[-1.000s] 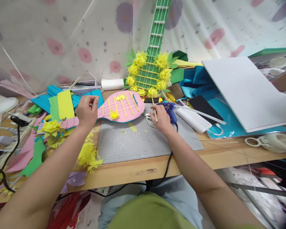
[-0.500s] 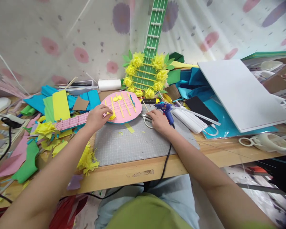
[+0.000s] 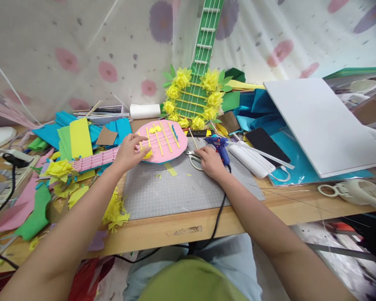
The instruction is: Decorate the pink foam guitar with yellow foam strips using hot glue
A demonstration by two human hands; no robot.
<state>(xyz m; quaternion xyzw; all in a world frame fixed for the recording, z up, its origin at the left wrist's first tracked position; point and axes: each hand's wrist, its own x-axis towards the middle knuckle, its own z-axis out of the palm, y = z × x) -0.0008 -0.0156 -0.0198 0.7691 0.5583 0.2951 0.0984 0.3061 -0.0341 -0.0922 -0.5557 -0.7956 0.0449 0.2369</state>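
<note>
My left hand (image 3: 130,152) is over the near-left edge of a pink paper guitar (image 3: 164,152), its fingers apart. Just beyond the fingertips, a small yellow paper piece (image 3: 148,154) lies on the pink body. My right hand (image 3: 211,162) is closed around the lower end of a thin wooden stick (image 3: 193,138), which points up and to the left. Scissors (image 3: 192,154) lie beside and partly under that hand, on the grey cutting mat (image 3: 175,192). A blue glue gun (image 3: 219,147) rests just to its right.
A green paper guitar (image 3: 192,96) with yellow flowers leans at the back. Paper scraps and yellow flowers (image 3: 59,168) crowd the left. To the right are a white power bank (image 3: 250,159), a phone (image 3: 266,144), a white board (image 3: 319,125) and tape (image 3: 368,191). A black cord (image 3: 221,209) crosses the front edge.
My left fingers have spread and lifted off the yellow paper piece, which stays on the pink guitar. My right hand, with the stick, has barely moved. The view has shifted slightly.
</note>
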